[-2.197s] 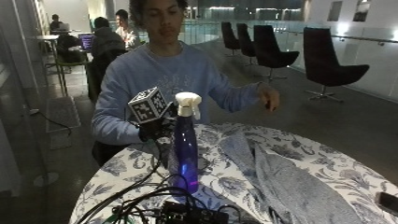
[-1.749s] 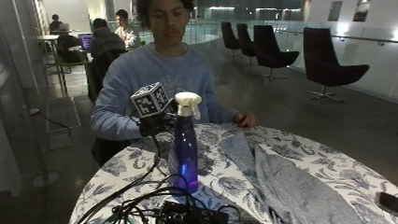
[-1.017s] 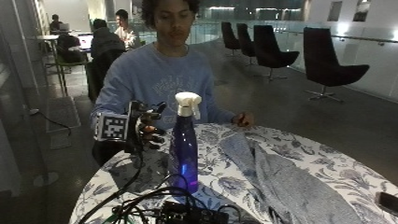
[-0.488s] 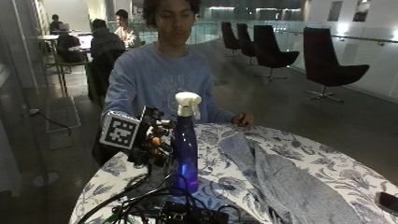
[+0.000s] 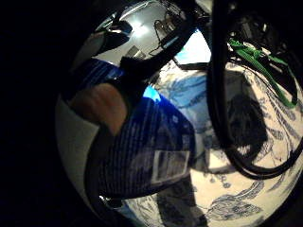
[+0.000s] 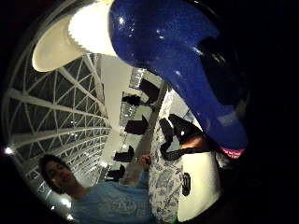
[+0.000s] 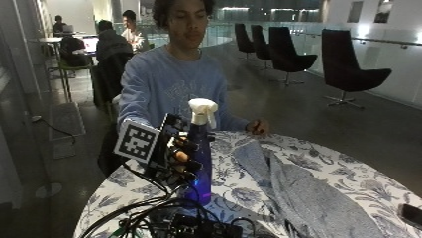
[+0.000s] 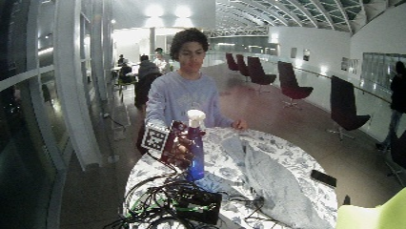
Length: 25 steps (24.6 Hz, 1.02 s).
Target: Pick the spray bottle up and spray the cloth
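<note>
one spray bottle [image 7: 200,153], one cloth [image 7: 300,193], one phone [image 7: 412,214].

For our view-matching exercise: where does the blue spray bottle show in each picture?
Outside view: spray bottle upright on the floral tablecloth, right hand at its side.
Wide outside view: same.
Little finger palm view: blue body.
Thumb palm view: body and white head.
Shared landmark: tablecloth.

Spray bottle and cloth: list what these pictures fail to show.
- Spray bottle: outside view, the right hand covers its side; trigger too small.
- Bottle label: little finger side palm view, print too blurred to read.
- Cloth: its near end is cut off by the picture's edge.
</note>
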Each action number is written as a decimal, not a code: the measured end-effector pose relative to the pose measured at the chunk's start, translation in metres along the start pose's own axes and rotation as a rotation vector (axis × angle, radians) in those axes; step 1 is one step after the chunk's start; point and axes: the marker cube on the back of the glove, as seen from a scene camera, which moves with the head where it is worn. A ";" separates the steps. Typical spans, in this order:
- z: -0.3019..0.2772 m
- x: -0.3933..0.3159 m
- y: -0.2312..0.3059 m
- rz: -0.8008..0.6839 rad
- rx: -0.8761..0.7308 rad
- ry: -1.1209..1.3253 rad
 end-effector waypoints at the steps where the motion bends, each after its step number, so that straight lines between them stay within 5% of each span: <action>1: 0.000 -0.001 -0.002 -0.002 0.005 0.003; 6: 0.004 -0.013 -0.016 -0.031 -0.037 0.022; 15: 0.043 -0.066 -0.049 0.071 -0.563 0.192; 25: 0.084 -0.074 -0.061 0.238 -0.814 0.408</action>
